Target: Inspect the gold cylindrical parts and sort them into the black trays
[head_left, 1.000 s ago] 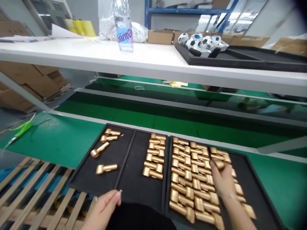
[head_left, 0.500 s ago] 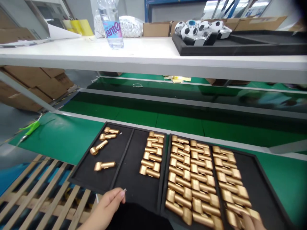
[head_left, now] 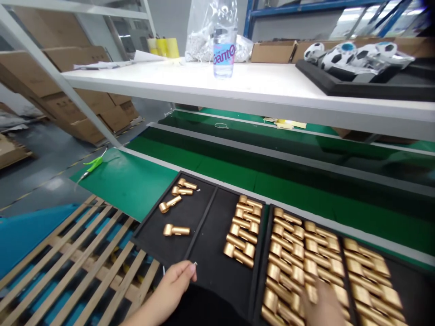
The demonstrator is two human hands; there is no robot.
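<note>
My left hand (head_left: pixel 180 276) is closed in a pinch over the near edge of the left black tray (head_left: pixel 212 290), with a tiny whitish piece (head_left: pixel 195 264) showing at its fingertips. My right hand (head_left: pixel 322 303), smeared by motion, is over the gold hammer-shaped metal parts (head_left: pixel 285 267) packed in rows in the right black tray (head_left: pixel 268 226). Gold shows at its fingers, but whether it grips a part cannot be made out. A column of like parts (head_left: pixel 243 231) lies in the left tray's right compartment. Several loose ones, including one gold part (head_left: pixel 176 230), lie in its left compartment.
A white shelf (head_left: pixel 190 83) crosses above the green bench, holding a water bottle (head_left: pixel 224 54) and football-patterned items (head_left: pixel 346 56) in a black tray. A green air gun (head_left: pixel 93 164) lies at the bench's left end. A wooden pallet (head_left: pixel 84 253) stands at lower left.
The view has swung left, so everything sits further right. My right hand has moved left from the far-right column to the middle columns. My left hand keeps its pinch.
</note>
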